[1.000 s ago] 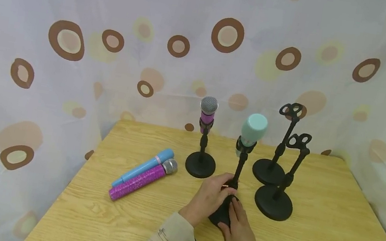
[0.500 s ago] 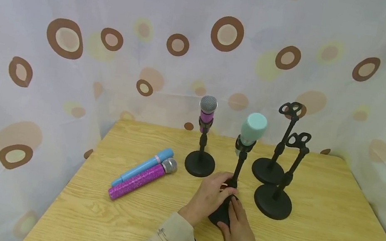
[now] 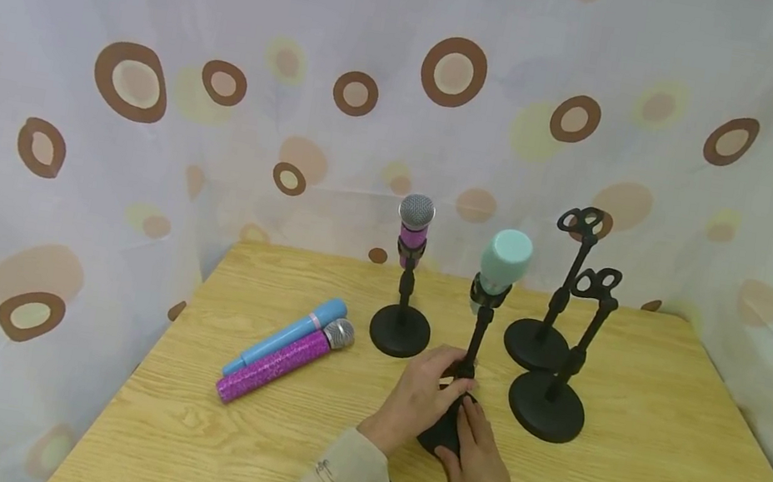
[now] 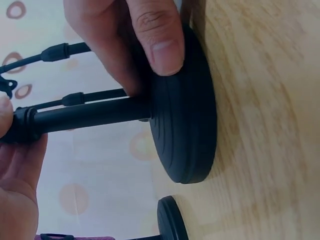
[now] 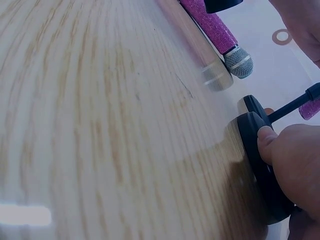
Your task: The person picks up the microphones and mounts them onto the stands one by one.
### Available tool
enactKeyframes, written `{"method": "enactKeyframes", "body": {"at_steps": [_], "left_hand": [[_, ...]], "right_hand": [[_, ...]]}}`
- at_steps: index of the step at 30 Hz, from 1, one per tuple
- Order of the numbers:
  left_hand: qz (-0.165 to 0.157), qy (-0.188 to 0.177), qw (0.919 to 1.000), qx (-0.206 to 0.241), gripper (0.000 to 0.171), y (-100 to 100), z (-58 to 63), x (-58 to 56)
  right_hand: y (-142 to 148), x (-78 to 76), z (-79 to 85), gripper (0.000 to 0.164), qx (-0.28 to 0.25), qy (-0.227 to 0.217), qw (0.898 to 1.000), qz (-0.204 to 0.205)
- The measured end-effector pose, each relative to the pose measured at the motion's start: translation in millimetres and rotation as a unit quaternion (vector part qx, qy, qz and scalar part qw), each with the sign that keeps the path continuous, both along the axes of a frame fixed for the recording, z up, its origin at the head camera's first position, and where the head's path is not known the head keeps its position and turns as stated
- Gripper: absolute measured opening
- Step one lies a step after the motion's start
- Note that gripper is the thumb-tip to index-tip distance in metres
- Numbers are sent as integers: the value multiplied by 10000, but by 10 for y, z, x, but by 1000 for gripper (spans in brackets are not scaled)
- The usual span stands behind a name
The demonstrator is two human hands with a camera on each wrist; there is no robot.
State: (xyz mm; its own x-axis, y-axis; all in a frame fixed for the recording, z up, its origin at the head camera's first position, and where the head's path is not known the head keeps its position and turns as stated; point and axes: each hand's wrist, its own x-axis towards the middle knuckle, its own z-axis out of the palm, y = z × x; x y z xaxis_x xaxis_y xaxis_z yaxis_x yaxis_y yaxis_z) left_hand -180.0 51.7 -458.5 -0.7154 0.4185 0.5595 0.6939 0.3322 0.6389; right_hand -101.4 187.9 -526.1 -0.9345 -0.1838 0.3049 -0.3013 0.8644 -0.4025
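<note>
In the head view, a black microphone stand (image 3: 477, 340) stands upright near the middle of the table, bearing a mint-green microphone (image 3: 506, 260) in its clip. My left hand (image 3: 416, 397) grips the collar low on the stand's pole; the left wrist view shows its fingers round that collar (image 4: 22, 125). With thumb and fingers my right hand (image 3: 485, 480) holds the round base (image 5: 260, 175), the thumb on its edge in the right wrist view. Part of the base is hidden behind both hands.
Behind, another stand (image 3: 400, 330) carries a purple microphone (image 3: 414, 233) with a silver head. Two stands with bare clips, one farther back (image 3: 539, 345) and one nearer (image 3: 547, 406), are at right. A blue microphone (image 3: 288, 337) and a glittery purple microphone (image 3: 275, 367) lie at left.
Both hands keep their hold on the stand. My left thumb and fingers have shifted very slightly at the collar; nothing else visibly moves apart from a small camera sway.
</note>
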Motion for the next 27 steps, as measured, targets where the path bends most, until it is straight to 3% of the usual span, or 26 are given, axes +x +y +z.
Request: {"method": "enactKeyframes", "body": {"at_steps": [5, 14, 27], "left_hand": [[-32, -28, 10000, 13, 43, 8, 18, -3], [161, 326, 9992, -180, 33, 21, 51, 3], [114, 158, 9997, -140, 26, 10, -4, 16]], "right_hand": [[0, 4, 5, 67, -11, -60, 10000, -6], [8, -16, -21, 67, 17, -41, 10000, -17], [-10, -1, -18, 68, 2, -94, 10000, -26]]}}
